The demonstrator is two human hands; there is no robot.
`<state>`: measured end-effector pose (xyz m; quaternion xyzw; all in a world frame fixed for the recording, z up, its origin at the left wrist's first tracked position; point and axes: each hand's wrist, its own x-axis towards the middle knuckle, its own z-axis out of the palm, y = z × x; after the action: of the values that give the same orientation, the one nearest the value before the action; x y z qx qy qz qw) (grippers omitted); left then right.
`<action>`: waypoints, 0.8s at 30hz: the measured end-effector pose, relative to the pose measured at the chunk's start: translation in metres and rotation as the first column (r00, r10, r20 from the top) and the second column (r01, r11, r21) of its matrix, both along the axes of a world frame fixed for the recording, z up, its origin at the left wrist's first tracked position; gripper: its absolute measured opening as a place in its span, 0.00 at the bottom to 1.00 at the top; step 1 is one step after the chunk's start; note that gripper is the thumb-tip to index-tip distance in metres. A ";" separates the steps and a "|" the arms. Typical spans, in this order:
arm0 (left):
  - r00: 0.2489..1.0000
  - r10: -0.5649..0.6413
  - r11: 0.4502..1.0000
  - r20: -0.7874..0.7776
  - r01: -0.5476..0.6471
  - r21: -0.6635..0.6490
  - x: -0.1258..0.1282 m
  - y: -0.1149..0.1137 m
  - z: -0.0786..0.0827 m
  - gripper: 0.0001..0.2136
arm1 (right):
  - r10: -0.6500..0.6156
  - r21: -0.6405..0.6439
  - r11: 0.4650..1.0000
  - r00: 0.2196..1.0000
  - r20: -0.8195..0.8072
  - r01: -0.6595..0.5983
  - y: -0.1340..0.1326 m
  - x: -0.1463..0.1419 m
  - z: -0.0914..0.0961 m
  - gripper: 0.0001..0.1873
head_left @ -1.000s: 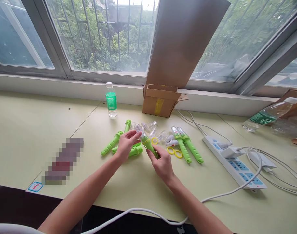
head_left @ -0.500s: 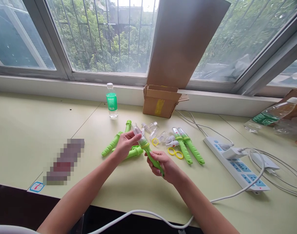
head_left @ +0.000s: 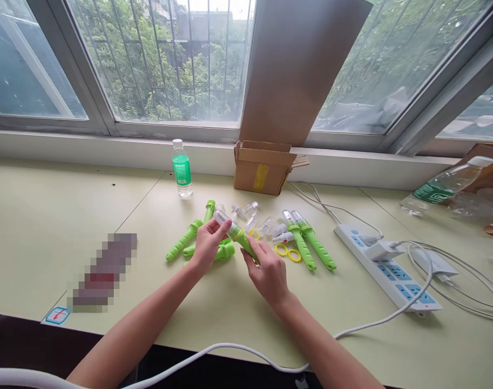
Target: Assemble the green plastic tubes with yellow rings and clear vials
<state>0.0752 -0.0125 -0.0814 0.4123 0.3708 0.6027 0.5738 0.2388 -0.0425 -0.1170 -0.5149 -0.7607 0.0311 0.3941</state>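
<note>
Head view: from where I stand, the green stick (head_left: 238, 236) is held just above the table (head_left: 214, 319), its long axis slantwise, clear top (head_left: 220, 217) pointing forward and left, toward the window, butt back and right. The person's left hand (head_left: 206, 240) pinches the top between thumb and fingers; the right hand (head_left: 270, 270) is curled closed round the handle. Loose handles (head_left: 184, 240) lie left, clear caps (head_left: 266, 226) beyond, yellow rings (head_left: 281, 249) right, then two capped sticks (head_left: 305, 244) side by side.

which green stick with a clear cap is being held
The stick with the left hand on its clear cap and the right hand on its green handle. Two other capped sticks lie side by side on the table, further right.
</note>
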 end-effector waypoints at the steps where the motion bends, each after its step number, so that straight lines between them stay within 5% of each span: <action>1: 1.000 0.001 1.000 0.012 -0.001 -0.006 0.000 0.000 -0.001 0.16 | 0.016 0.003 1.000 1.000 0.014 -0.016 0.000 0.000 0.000 0.21; 6: 0.998 -0.037 0.999 0.053 0.038 -0.017 -0.002 0.003 -0.003 0.16 | 0.146 -0.125 0.976 0.961 -0.235 -0.179 -0.004 -0.006 0.010 0.18; 8: 0.997 -0.051 0.999 0.050 0.051 -0.007 -0.005 0.003 0.000 0.16 | 0.152 -0.289 0.905 0.871 -0.468 -0.313 -0.006 -0.006 0.018 0.16; 10: 0.994 -0.088 0.996 0.058 0.088 0.011 -0.008 0.002 0.005 0.15 | 0.073 -0.470 0.700 0.709 -0.701 -0.537 -0.007 -0.004 0.025 0.18; 13: 0.978 -0.190 0.981 0.087 0.186 0.051 -0.013 0.000 0.012 0.16 | -0.103 -0.501 0.340 0.498 -0.861 -0.796 -0.006 0.002 0.032 0.20; 15: 0.970 -0.222 0.974 0.098 0.217 0.064 -0.015 0.001 0.014 0.17 | -0.127 -0.482 0.286 0.466 -0.876 -0.828 -0.004 0.003 0.032 0.20; 17: 0.974 -0.205 0.978 0.097 0.201 0.055 -0.014 0.002 0.011 0.19 | -0.058 -0.503 0.414 0.530 -0.846 -0.758 -0.001 0.003 0.029 0.21; 19: 0.983 -0.163 0.986 0.079 0.161 0.031 -0.010 0.003 0.006 0.19 | 0.051 -0.485 0.673 0.688 -0.724 -0.559 0.001 0.002 0.022 0.20; 21: 0.993 -0.103 0.995 0.058 0.104 -0.009 -0.005 0.003 0.002 0.18 | 0.102 -0.307 0.912 0.876 -0.472 -0.271 0.003 0.002 0.014 0.18; 22: 0.995 -0.077 0.996 0.057 0.079 -0.032 -0.003 0.003 0.000 0.18 | 0.092 -0.182 0.971 0.943 -0.319 -0.156 0.003 0.003 0.011 0.18; 24: 0.997 -0.054 0.997 0.061 0.057 -0.051 0.000 0.001 0.000 0.18 | 0.020 0.039 0.999 0.996 -0.090 -0.017 0.003 0.005 0.006 0.18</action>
<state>0.0749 -0.0115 -0.0818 0.3893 0.3576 0.5886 0.6116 0.2433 -0.0392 -0.1114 -0.4983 -0.7471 0.0438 0.4377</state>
